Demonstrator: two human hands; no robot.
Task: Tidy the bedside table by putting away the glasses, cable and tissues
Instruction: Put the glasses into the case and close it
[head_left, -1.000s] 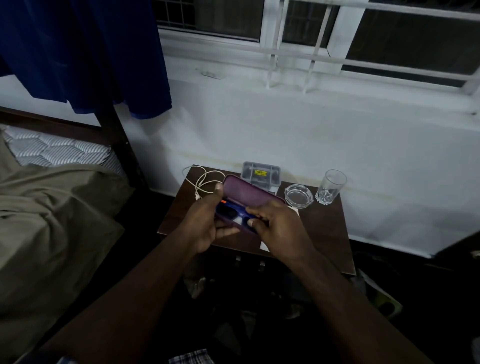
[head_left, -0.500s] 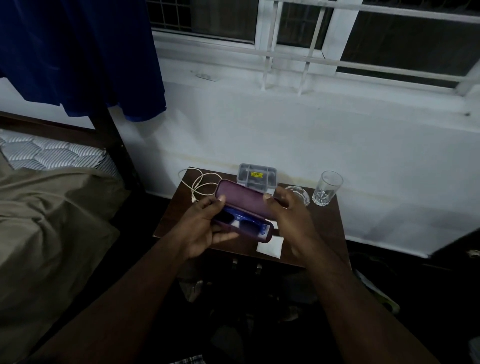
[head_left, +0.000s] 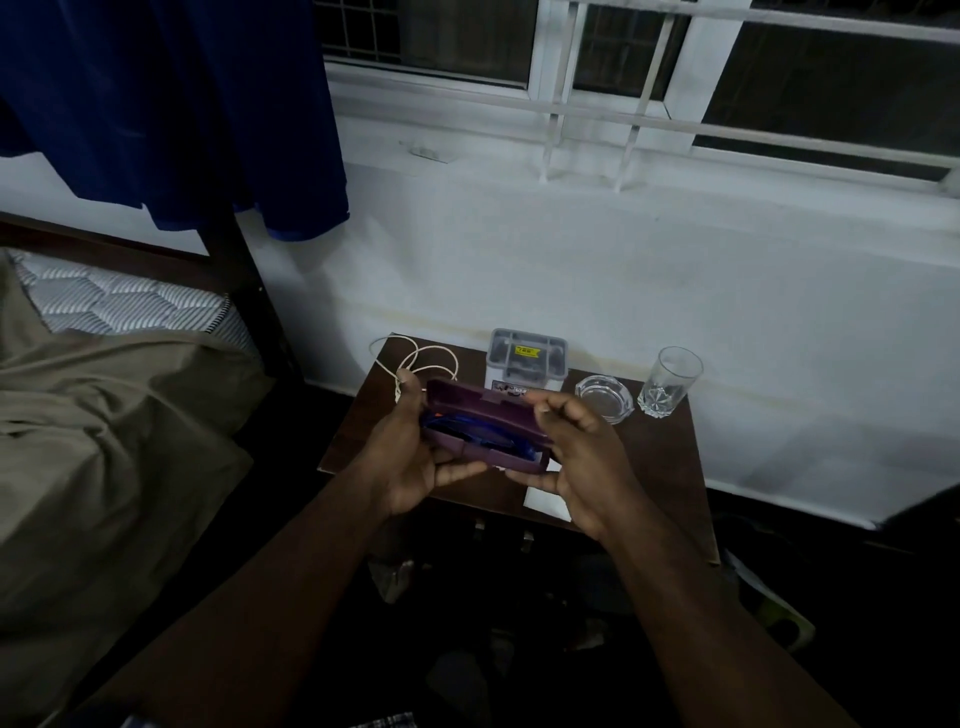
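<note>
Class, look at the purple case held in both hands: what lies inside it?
Inside the half-open purple case lie blue glasses; the lowered lid and the left hand and right hand cover most of the frame.

Matt plastic case (head_left: 485, 421), glass tumbler (head_left: 669, 382)

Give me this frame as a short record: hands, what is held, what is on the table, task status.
left hand: grips the left end of the glasses case
right hand: grips the right end, fingers on the lid
glasses case: purple, held above the bedside table, lid partly open
glasses: blue, inside the case
cable: white, loose at the table's back left corner
tissue: white, flat near the table's front edge
other items: grey box, glass ashtray, drinking glass
status: glasses cased, case not yet shut; cable and tissue not put away
</note>
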